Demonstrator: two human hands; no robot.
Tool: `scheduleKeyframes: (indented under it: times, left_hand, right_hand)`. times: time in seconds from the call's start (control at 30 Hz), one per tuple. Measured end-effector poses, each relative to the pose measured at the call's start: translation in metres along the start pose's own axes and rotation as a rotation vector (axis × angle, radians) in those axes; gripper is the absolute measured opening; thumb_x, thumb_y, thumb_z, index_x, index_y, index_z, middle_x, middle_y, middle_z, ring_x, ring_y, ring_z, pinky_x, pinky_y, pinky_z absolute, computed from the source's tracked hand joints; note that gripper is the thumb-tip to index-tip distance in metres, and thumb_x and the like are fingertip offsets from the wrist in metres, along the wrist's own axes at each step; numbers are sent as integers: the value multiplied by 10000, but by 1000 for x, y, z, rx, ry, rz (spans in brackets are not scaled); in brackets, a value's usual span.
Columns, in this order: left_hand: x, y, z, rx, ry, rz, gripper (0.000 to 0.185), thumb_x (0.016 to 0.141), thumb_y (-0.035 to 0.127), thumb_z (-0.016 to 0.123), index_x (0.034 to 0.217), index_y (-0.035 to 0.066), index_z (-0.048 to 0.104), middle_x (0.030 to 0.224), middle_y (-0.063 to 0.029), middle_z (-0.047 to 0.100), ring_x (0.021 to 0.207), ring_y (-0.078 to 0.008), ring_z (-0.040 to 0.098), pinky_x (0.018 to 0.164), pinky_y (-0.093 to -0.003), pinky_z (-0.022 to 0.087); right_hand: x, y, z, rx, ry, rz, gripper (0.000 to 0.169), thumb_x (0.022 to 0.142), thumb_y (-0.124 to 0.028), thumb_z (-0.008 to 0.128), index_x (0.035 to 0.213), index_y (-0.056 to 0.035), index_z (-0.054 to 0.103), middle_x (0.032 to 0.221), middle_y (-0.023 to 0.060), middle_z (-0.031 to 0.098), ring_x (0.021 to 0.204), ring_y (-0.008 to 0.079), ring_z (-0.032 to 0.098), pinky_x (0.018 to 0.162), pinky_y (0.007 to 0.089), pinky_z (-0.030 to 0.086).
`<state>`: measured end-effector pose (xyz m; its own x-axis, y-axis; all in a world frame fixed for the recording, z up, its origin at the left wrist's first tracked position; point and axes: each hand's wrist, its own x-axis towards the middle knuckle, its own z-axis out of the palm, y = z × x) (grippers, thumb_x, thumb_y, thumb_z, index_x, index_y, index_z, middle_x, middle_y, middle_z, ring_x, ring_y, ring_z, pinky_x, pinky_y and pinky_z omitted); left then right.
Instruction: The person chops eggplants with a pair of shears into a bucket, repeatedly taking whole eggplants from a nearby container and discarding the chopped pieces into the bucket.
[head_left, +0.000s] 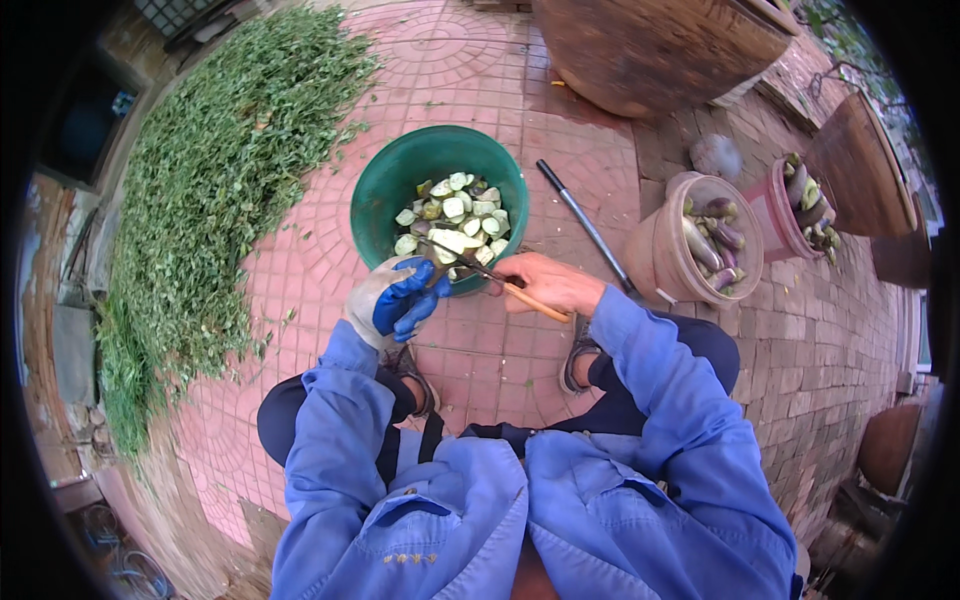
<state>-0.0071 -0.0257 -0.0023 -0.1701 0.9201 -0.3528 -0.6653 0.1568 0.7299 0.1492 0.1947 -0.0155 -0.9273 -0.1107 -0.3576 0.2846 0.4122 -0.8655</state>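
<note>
My left hand (397, 300) wears a grey work glove with a blue coated palm. Its fingers close on a brownish piece of eggplant (433, 264) at the near rim of a green plastic bucket (375, 195). Bare, my right hand (551, 283) grips a pair of scissors (536, 301) with orange handles. The dark blades point left toward the gloved hand, over the bucket's near side. Chunks of cut eggplant (454, 208) with pale flesh lie inside the bucket. Whether the blades touch the held piece cannot be made out.
Right of the bucket, a metal bar with a dark grip (581, 217) lies on the tiles. Beyond it stand a pale bucket (649, 232) and a pink bucket (769, 202), both with whole eggplants. Green cuttings (217, 165) are heaped at left. A large brown vessel (645, 60) stands at the back.
</note>
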Motion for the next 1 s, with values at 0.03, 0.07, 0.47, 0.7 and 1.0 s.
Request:
scheduleKeyframes:
  times: [0.03, 0.07, 0.47, 0.7, 1.0]
  left_hand:
    - [7, -2, 5, 4, -16, 8, 377, 903, 331, 606, 925, -45, 606, 502, -56, 486, 311, -110, 378, 297, -260, 291]
    - [6, -5, 3, 11, 62, 22, 365, 908, 333, 597, 896, -32, 605, 490, -56, 482, 307, -120, 381, 299, -264, 299]
    - [36, -25, -7, 7, 475, 116, 403, 971, 393, 478, 984, 12, 606, 623, -79, 602, 387, -157, 507, 331, -286, 404]
    - [51, -35, -2, 344, 584, 164, 207, 965, 167, 466, 991, 20, 609, 642, -72, 595, 416, -151, 537, 361, -272, 458]
    - [83, -62, 19, 1577, 779, 462, 249, 827, 248, 645, 1023, 94, 641, 905, -168, 665, 835, -355, 643, 742, -427, 497]
  right_hand:
    - [-1, 8, 1, -49, 40, -68, 290, 681, -152, 638, 915, 10, 579, 761, 96, 562, 727, 180, 525, 641, 363, 439]
    - [3, 16, 5, -98, 81, -133, 291, 679, -165, 641, 897, 15, 574, 745, 107, 559, 707, 190, 520, 627, 377, 434]
    - [23, 1, 32, -167, 584, 168, 347, 788, -331, 655, 762, 15, 635, 696, 231, 602, 677, 385, 614, 592, 477, 461]
    - [-38, -22, -63, -472, 1103, -131, 247, 737, -202, 713, 879, -35, 599, 802, 174, 622, 774, 374, 620, 684, 465, 497]
    - [-176, 186, -169, -624, 1230, 380, 267, 698, -180, 726, 913, -49, 639, 856, 196, 647, 832, 383, 630, 750, 456, 509]
